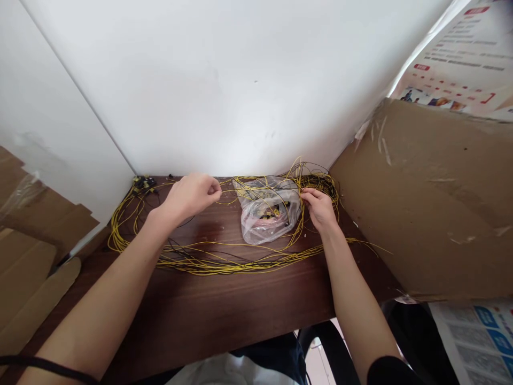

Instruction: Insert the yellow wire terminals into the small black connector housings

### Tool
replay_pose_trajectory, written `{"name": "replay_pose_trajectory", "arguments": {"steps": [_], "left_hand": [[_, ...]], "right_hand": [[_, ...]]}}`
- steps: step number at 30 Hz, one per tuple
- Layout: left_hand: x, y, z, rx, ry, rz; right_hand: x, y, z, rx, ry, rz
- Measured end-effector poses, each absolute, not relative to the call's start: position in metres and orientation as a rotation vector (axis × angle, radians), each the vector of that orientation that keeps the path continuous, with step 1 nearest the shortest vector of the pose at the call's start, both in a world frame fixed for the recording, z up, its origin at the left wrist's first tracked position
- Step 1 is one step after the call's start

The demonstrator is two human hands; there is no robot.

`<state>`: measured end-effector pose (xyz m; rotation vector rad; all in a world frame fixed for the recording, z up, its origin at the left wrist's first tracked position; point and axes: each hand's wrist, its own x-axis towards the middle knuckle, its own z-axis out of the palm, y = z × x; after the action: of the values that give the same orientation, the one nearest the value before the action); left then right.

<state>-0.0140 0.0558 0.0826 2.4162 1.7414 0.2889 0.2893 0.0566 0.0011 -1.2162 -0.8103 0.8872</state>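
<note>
My left hand (192,193) is closed in a pinch on a thin yellow wire (228,190), over the back of the table. To the right, my right hand (319,206) pinches at yellow wire too, beside a tangled coil of yellow and black wires (320,184). Between the hands lies a clear plastic bag (260,230) holding small yellow and black parts (269,214). A long bundle of yellow and black wires (240,266) runs across the table in front of the bag and loops round on the left. The fingertips hide the exact grip points.
A brown wooden table (224,305) meets a white wall panel (248,96) at the back. Cardboard (433,203) stands along the right side, and more cardboard (28,278) on the left. Small black and yellow connectors (144,184) are piled in the back left corner.
</note>
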Motion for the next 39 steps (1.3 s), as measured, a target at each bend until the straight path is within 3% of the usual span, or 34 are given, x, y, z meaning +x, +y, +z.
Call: {"name": "replay_pose_trajectory", "arguments": {"steps": [26, 32, 39], "left_hand": [[-0.019, 0.063, 0.073, 2.191, 2.206, 0.442], [-0.019, 0.063, 0.073, 2.18, 2.183, 0.429], [-0.018, 0.063, 0.072, 2.185, 2.14, 0.444]], "right_hand": [[0.282, 0.043, 0.013, -1.146, -1.143, 1.097], [0.283, 0.047, 0.008, -1.198, -1.204, 0.824], [0.282, 0.047, 0.004, -1.431, -1.396, 0.15]]}}
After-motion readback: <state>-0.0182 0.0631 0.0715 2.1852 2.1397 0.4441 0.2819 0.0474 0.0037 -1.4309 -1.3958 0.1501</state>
